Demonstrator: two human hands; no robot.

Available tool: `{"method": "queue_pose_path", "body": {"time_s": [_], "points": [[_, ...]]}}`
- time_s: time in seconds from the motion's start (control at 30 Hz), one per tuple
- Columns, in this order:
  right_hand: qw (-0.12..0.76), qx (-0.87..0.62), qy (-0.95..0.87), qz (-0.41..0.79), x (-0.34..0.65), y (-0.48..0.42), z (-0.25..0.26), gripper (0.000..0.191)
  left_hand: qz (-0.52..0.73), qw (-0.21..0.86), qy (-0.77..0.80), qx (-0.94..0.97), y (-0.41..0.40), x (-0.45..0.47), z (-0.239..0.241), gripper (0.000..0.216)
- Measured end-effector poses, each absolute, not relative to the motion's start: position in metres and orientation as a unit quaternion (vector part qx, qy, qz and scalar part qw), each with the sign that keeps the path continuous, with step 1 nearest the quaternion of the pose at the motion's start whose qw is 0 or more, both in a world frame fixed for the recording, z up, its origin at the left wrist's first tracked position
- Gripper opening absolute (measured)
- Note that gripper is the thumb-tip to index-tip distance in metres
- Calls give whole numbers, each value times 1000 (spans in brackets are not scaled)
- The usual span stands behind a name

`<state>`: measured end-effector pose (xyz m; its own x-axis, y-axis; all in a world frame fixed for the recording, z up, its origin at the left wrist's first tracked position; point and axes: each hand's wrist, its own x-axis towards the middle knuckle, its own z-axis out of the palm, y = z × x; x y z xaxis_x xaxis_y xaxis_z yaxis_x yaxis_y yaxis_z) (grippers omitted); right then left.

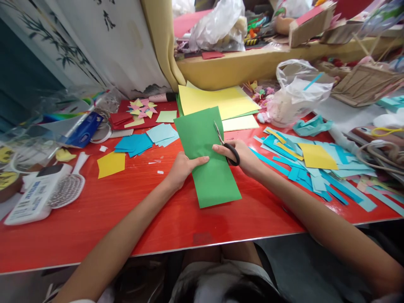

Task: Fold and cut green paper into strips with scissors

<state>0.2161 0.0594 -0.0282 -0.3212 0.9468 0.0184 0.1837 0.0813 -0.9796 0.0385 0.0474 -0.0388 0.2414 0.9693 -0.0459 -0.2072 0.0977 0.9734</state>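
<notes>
A sheet of green paper [206,168] is held up over the red table, tilted, with its lower edge toward me. My left hand [186,167] pinches its left edge, thumb on top and the fingers hidden beneath. In my right hand [241,156] is a pair of scissors [232,153] with black handles, the fingers wrapped round the loops. The blades lie at the paper's right edge, pointing away from me; whether they are cutting into it I cannot tell. Behind the green sheet rests a stack of yellow paper [217,100].
Blue squares [134,144] and a yellow piece [111,164] lie left on the red table [151,223]. Paper strips [315,164] pile up at right. A hairbrush [67,189] and white box [38,198] sit far left. A plastic bag [296,99] stands back right.
</notes>
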Motion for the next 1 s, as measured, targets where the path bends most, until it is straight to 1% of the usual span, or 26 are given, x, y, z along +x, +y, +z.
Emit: {"method": "queue_pose_path", "body": {"time_s": [0.4, 0.63, 0.83, 1.0], "points": [[386, -460, -638, 482, 217, 60, -29, 53, 452, 651, 394, 467, 43, 44, -43, 44], [391, -475, -629, 475, 218, 59, -26, 54, 442, 651, 404, 467, 40, 47, -45, 53], [406, -465, -604, 504, 219, 60, -24, 53, 426, 647, 410, 482, 39, 47, -45, 45], [436, -471, -619, 452, 218, 57, -22, 52, 416, 656, 404, 484, 38, 48, -47, 40]]}}
